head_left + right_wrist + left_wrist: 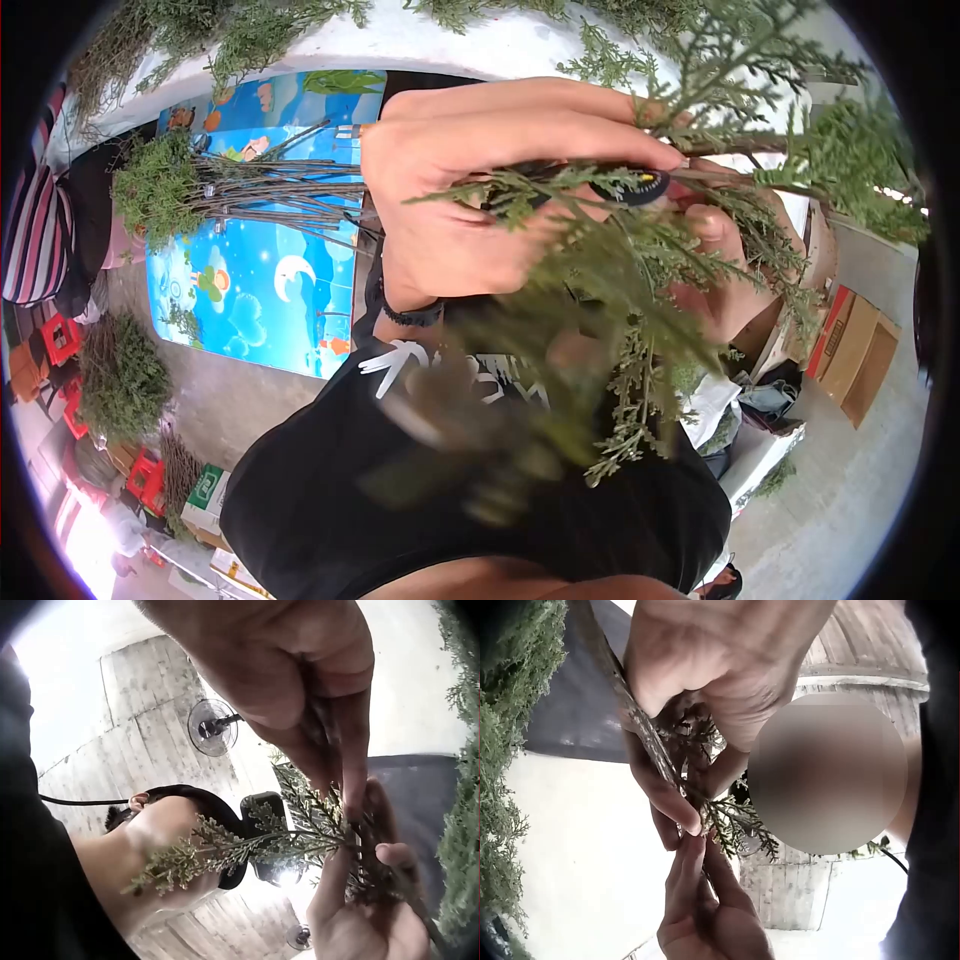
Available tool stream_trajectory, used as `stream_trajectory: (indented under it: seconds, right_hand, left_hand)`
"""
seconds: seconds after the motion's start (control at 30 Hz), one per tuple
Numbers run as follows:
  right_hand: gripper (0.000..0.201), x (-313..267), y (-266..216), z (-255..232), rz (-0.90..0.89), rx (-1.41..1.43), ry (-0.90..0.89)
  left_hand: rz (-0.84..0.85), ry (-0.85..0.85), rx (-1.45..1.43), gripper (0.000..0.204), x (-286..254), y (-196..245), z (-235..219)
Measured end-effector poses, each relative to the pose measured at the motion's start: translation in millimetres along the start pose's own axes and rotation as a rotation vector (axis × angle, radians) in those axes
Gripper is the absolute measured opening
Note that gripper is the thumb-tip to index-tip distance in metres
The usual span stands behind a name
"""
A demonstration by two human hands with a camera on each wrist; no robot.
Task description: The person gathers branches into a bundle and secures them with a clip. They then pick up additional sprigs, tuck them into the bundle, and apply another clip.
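Observation:
Leafy green sprigs [640, 300] hang before my chest, partly blurred. My left hand [450, 190] curls round a woody stem, which crosses the left hand [712, 667] in the left wrist view. Fingertips of my right hand [735, 270] pinch the stems where both hands meet; the right hand [712, 922] shows below. In the right wrist view my right hand [300, 682] reaches down to the sprig [255, 844], with my left hand [367, 922] beneath. A black round object with a yellow mark [635, 187] sits among the fingers; what it is I cannot tell.
A bundle of cut branches [160, 190] lies on a blue patterned table [240, 320] at the left. More greenery [120, 375] and red stools [147, 482] stand on the floor there. Greenery lines the white surface [430, 45] ahead. A cardboard box [855, 355] is at right.

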State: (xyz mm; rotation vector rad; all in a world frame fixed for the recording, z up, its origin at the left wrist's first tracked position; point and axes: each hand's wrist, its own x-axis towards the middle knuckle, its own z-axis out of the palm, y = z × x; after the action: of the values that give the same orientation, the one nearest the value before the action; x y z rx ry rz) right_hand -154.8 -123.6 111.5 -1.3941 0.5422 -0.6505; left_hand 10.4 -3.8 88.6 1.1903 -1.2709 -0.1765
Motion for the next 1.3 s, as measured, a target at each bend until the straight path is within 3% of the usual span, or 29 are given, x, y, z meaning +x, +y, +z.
stream_trajectory:
  seconds: [0.03,0.13,0.43,0.6,0.63,0.7,0.87,0.97,1.03,1.1,1.13,1.17,1.2,1.23,1.3]
  right_hand:
    - [0.021,0,-3,-3,0.09,0.002,0.002]
    - [0.02,-4,11,-4,0.113,0.05,0.036]
    - [0.012,3,-1,15,-0.174,-0.2,0.029]
    - [0.014,15,-8,12,-0.533,-0.386,-0.127]
    - [0.014,23,-11,4,-0.767,-0.604,-0.196]
    - [0.015,26,-12,0,-0.921,-0.752,-0.227]
    - [0.015,17,-5,21,-0.471,-0.364,-0.043]
    - [0.015,7,14,29,-0.163,-0.14,0.094]
    - [0.016,18,7,27,-0.2,-0.228,0.047]
    - [0.02,27,3,25,-0.198,-0.181,0.002]
    - [0.023,29,6,22,-0.167,-0.093,-0.021]
    - [0.025,32,10,6,-0.122,-0.287,0.004]
    - [0.029,37,16,-9,-0.079,-0.234,0.009]
    - [0.032,41,22,-25,-0.036,-0.181,0.017]
    - [0.029,58,41,-62,0.069,-0.385,0.12]
  left_hand:
    - [-0.028,0.012,-0.024,0.025,0,1,0]
    - [-0.087,0.052,-0.099,0.024,-2,3,2]
    - [-0.048,0.053,0.003,0.022,0,2,7]
    - [-0.044,-0.016,-0.025,0.026,-1,5,-1]
    - [-0.039,-0.052,-0.027,0.026,2,7,-4]
    - [-0.036,-0.081,-0.029,0.026,3,7,-5]
    - [0.016,0.009,0.02,0.025,-4,-1,-2]
    - [0.092,0.194,-0.025,0.028,-1,-15,6]
    - [0.007,0.27,-0.098,0.02,1,-17,8]
    - [-0.221,0.291,-0.148,0.013,1,-16,9]
    - [-0.24,0.308,-0.236,0.013,2,-24,9]
    - [-0.265,0.322,-0.326,0.015,2,-33,7]
    - [-0.297,0.336,-0.417,0.017,0,-40,7]
    - [-0.329,0.465,-0.594,0.024,0,-41,15]
    - [-0.348,0.453,-0.633,0.025,-3,-53,11]
